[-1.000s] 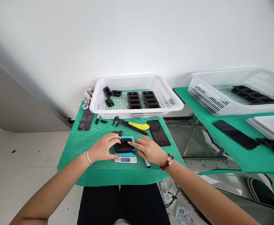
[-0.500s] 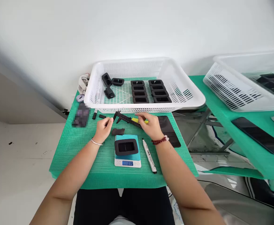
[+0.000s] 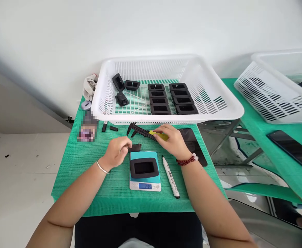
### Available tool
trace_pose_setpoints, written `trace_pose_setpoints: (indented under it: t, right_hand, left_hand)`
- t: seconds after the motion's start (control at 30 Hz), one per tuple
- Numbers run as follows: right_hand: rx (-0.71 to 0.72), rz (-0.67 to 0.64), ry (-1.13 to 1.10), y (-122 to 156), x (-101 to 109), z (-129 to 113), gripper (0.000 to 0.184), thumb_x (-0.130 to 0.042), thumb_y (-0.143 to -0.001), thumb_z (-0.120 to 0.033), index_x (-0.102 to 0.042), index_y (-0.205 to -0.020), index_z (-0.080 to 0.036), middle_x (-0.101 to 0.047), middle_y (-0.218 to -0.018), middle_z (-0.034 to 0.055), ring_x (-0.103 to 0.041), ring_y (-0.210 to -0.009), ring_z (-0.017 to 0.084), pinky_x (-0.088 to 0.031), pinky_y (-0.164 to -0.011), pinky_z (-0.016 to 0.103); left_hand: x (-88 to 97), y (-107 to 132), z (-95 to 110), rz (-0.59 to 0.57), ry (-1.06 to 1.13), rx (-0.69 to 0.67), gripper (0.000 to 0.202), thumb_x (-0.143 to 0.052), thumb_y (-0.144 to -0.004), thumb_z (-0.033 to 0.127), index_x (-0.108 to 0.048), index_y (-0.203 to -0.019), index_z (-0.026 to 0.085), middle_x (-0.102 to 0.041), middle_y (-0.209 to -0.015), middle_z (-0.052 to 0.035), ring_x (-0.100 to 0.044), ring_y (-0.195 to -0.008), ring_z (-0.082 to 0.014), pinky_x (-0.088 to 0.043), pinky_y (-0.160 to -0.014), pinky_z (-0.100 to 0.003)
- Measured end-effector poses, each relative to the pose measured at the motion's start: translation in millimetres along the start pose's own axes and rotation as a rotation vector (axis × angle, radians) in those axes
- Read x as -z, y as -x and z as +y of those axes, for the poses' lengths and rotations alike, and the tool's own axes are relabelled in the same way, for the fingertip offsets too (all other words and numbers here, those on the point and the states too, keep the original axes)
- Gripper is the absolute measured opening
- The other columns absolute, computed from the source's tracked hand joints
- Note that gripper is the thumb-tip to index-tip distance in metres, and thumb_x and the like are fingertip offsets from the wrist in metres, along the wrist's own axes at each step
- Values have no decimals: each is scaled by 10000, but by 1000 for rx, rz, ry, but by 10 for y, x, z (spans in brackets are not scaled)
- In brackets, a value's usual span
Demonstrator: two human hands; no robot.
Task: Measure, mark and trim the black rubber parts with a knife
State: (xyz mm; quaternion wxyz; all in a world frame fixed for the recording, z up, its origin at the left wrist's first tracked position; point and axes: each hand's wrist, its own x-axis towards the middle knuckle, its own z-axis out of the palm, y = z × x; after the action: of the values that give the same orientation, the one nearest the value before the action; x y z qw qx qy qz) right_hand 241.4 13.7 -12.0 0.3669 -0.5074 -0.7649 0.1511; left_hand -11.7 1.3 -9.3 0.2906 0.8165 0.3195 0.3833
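Observation:
My left hand is closed, its fingertips at the left end of a small dark grey piece whose other end sticks out to the right. Between the thumb and fingers of my right hand is a flat yellow piece, partly covered. Beneath and left of it lies a black caliper, its jaws to the left. Nearest me stands a digital scale, its display seeming to read 23.5. On it rests a black rectangular frame-like part. A white marker lies uncapped at its right.
Behind, a white basket holds several black parts. A black tablet-like slab lies at the right. Two short black items and a blurred object are at the left. Another table bears a basket and a phone.
My left hand has come down from beside the caliper's jaws to the small dark grey piece. My right hand has closed on the yellow piece. The view has shifted slightly.

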Motion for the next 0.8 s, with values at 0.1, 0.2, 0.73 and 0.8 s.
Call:
trace_pose_setpoints:
  t: [0.1, 0.2, 0.73, 0.8]
  right_hand:
    - [-16, -36, 75, 17, 38, 38, 166, -526, -885, -289, -656, -940, -202, -637, -931, 80, -604, -894, 219, -512, -813, 402]
    - [-84, -100, 105, 47, 99, 88, 201, -470, -906, -272, -657, -941, -209, -648, -935, 79, -605, -907, 235, -509, -821, 425]
    - [-144, -238, 233, 99, 128, 195, 323, -603, -824, -390, -666, -1067, -187, -650, -982, 79, -618, -894, 250, -518, -815, 418]
    - [-123, -208, 260, 100, 138, 204, 315, -586, -835, -381, -666, -1073, -191, -650, -978, 82, -623, -881, 251, -523, -801, 427]
  left_hand:
    - [-29, 42, 196, -69, -65, -185, 683, -252, -814, 758, -580, -901, 165, -553, -734, -62, -494, -680, -185, -413, -639, -350]
    - [-74, 67, 315, -191, -161, -313, 757, -506, -669, 790, -572, -1085, 161, -590, -962, -118, -529, -871, -241, -435, -797, -411]
    - [-49, 59, 273, -371, -236, -231, 529, -603, -739, 224, -458, -1246, 177, -563, -1126, -132, -539, -1055, -259, -474, -883, -426]
    - [-43, 47, 268, -353, -103, -153, 560, -620, -712, 187, -446, -1244, 197, -569, -1121, -120, -540, -1075, -258, -476, -908, -428]
